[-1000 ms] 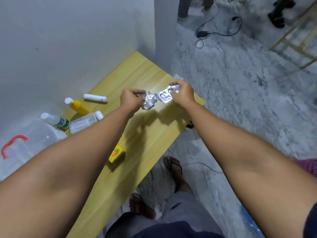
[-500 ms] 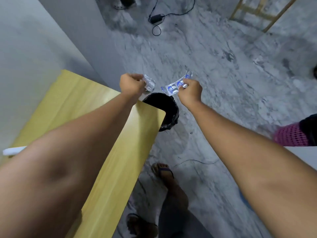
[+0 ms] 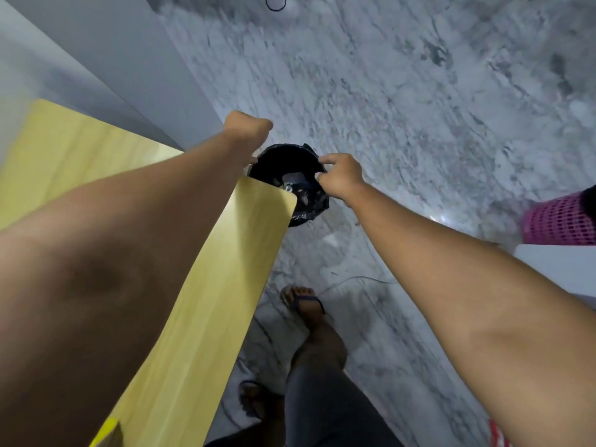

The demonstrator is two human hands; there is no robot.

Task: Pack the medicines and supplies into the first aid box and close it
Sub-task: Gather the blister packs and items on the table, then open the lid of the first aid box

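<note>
My left hand (image 3: 248, 127) is curled into a fist above the far rim of a black-lined waste bin (image 3: 309, 208) on the floor. Its palm faces away, so whatever it may hold is hidden. My right hand (image 3: 338, 177) hovers over the bin's right rim with thumb and fingers loosely apart and nothing visible between them. Silvery packaging (image 3: 293, 182) lies inside the bin. The corner of a small yellow box (image 3: 104, 432) shows on the wooden table (image 3: 225, 285) at the bottom left. The first aid box and the other supplies are out of view.
The bin stands just past the table's rounded corner, partly under it. A grey wall (image 3: 113, 59) runs along the left. A pink mesh basket (image 3: 561, 217) sits at the right edge. My feet in sandals (image 3: 304, 301) stand on the marbled floor beside the table.
The view swung from the table to the bin. The blue-and-silver blister strip has left my right hand, and both hands have dropped lower over the bin. The foil in my left hand is no longer visible.
</note>
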